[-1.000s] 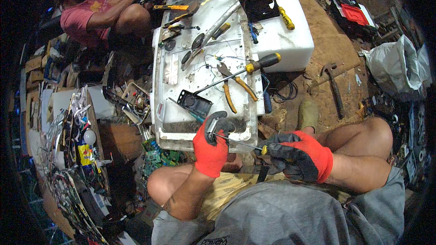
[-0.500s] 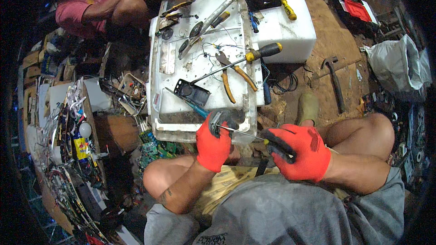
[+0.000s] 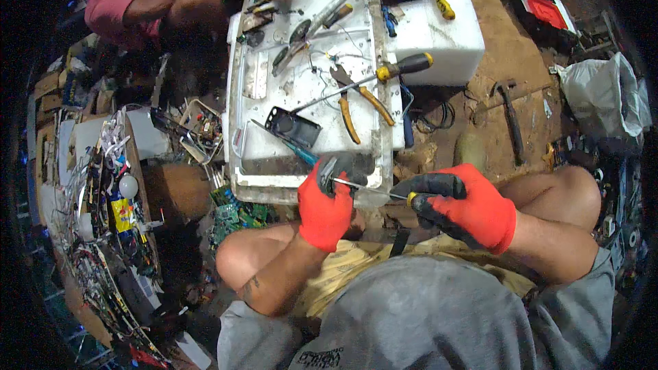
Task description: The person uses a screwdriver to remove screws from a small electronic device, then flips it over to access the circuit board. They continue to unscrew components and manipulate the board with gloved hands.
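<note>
Raised slightly, both hands drive screwdriver (image 3: 373,190) into grey part (image 3: 336,168).

On the dirty white tabletop (image 3: 312,96) lie orange-handled pliers (image 3: 356,99), a long screwdriver with black and yellow handle (image 3: 373,75), a small black frame (image 3: 293,127) and some more tools at the far end.

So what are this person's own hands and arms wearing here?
Both the left hand and the right hand wear knit work gloves, red on the back with black coated palms and fingertips. The forearms are bare; a grey short-sleeved shirt covers the upper arms.
</note>
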`<action>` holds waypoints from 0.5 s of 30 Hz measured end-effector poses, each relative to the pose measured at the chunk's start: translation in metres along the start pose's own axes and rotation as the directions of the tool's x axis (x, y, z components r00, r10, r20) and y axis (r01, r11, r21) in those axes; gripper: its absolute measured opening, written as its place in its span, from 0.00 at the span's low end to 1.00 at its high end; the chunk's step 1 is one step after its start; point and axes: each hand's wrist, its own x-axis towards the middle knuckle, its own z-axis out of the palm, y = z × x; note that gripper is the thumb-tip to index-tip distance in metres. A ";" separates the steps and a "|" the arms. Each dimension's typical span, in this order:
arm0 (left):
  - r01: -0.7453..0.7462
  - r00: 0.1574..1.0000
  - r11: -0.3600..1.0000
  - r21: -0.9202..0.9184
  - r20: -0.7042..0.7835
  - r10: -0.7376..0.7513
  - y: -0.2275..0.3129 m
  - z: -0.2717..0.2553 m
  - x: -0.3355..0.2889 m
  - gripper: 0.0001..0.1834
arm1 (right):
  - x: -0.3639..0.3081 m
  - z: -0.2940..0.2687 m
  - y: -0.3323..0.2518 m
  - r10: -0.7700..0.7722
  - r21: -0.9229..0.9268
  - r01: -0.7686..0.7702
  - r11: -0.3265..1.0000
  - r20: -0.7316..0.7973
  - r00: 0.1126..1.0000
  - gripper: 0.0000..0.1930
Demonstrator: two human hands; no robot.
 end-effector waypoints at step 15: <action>0.078 0.997 0.995 0.055 0.018 -0.079 0.013 0.009 0.009 0.12 | 0.000 0.010 0.025 -0.618 -0.728 0.483 0.485 0.105 0.779 0.24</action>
